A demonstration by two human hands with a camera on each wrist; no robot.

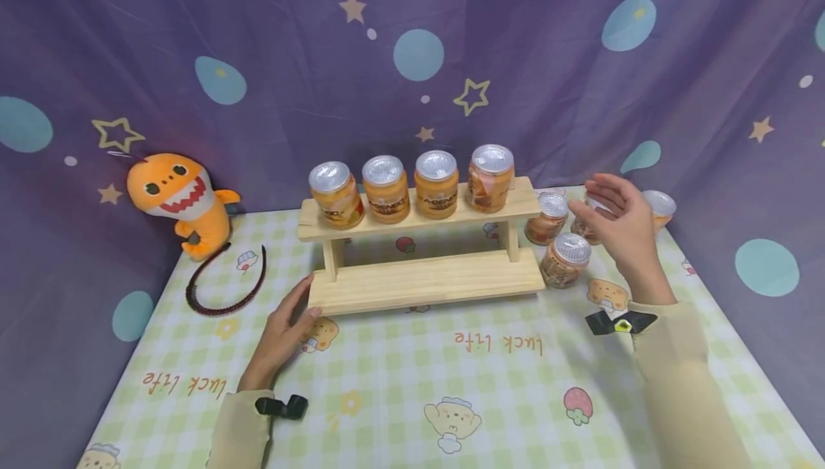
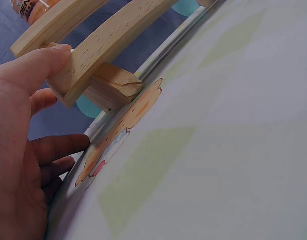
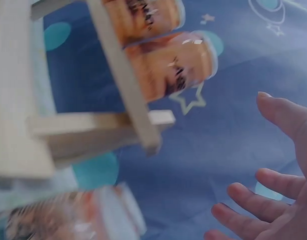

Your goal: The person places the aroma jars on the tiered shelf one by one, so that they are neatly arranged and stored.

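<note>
A two-tier wooden display rack (image 1: 425, 279) stands at the middle of the table. My left hand (image 1: 283, 336) holds the left end of its lower board, the thumb on the board's top in the left wrist view. On the upper board several silver-lidded jars (image 1: 436, 186) with orange labels stand in a row. More such jars are on the table right of the rack, including a front jar (image 1: 566, 261) by the lower board's end. Above them my right hand (image 1: 626, 229) is raised, fingers spread and nothing held; it partly hides a jar behind it.
An orange shark plush (image 1: 183, 200) sits at the back left corner. Before it lies a dark headband (image 1: 225, 308). A green checked cloth (image 1: 387, 397) covers the table, and a purple curtain (image 1: 290, 39) hangs behind and at both sides.
</note>
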